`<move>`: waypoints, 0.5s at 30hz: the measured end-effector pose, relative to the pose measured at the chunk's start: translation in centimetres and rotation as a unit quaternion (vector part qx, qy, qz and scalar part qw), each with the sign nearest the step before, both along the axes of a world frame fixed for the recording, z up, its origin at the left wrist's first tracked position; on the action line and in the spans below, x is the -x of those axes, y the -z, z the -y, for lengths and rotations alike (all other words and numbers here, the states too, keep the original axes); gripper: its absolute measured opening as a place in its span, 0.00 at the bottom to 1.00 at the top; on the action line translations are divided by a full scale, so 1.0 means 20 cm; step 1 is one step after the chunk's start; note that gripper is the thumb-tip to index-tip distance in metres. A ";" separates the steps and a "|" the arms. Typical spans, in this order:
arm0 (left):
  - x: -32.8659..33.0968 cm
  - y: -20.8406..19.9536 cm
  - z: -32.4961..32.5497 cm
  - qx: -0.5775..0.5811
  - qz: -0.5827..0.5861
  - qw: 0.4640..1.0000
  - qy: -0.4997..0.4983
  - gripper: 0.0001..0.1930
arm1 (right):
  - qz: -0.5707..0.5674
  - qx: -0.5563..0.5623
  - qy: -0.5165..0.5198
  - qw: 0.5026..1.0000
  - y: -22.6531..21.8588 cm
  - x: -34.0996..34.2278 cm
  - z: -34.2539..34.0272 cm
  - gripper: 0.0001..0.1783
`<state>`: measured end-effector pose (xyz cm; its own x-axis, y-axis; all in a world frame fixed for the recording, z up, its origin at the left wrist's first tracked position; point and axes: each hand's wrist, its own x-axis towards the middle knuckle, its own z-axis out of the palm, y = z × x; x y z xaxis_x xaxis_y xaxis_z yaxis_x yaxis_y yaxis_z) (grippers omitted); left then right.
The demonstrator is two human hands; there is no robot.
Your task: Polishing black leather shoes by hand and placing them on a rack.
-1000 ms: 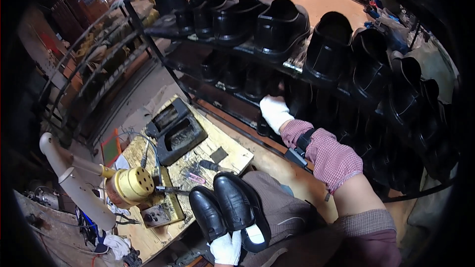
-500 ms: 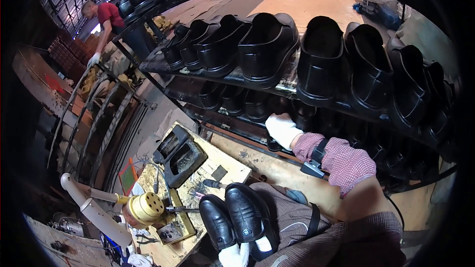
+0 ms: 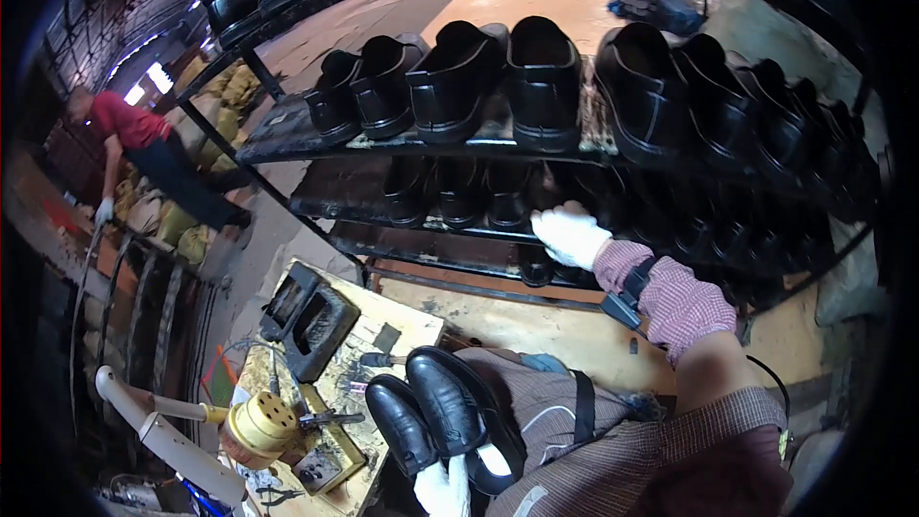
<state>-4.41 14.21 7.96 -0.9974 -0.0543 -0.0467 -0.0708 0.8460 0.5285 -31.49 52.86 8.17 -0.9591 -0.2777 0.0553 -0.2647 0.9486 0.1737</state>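
Black shoes (image 3: 448,400), one pair, lie near centre, toes far and slightly left, heel ends gripped by the nearer left hand (image 3: 442,492); right hand (image 3: 572,236), hold unclear, is far-right at the rack (image 3: 280,144).

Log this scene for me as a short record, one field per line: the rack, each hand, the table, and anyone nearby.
Rack: dark, several levels, lined with rows of black footwear
Left hand: white glove, holding two black shoes at their heel ends
Right hand: white glove, extended to a lower shelf; grip unclear
Table: wooden, bearing a black block with two hollows
Yellow canister: perforated end, over the table
Co-worker: red top, left background
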 end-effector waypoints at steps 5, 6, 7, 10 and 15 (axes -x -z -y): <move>0.07 0.17 0.01 -0.104 -0.006 0.993 -0.060 0.33 | -0.103 0.243 -0.065 0.962 -0.18 -0.42 0.25 0.32; 0.09 0.21 -0.01 -0.059 -0.096 0.993 -0.030 0.27 | -0.099 0.317 -0.154 0.931 -0.20 -0.58 0.34 0.25; 0.10 0.24 -0.02 -0.073 -0.017 0.996 -0.046 0.23 | -0.026 0.329 -0.259 0.908 -0.20 -0.69 0.44 0.25; 0.14 0.27 -0.03 -0.104 0.050 0.993 -0.017 0.20 | 0.093 0.299 -0.421 0.851 -0.17 -0.96 0.74 0.39; 0.00 0.13 0.08 -0.181 0.086 0.980 0.007 0.23 | 0.320 0.255 -0.339 0.847 -0.10 -0.95 0.99 0.52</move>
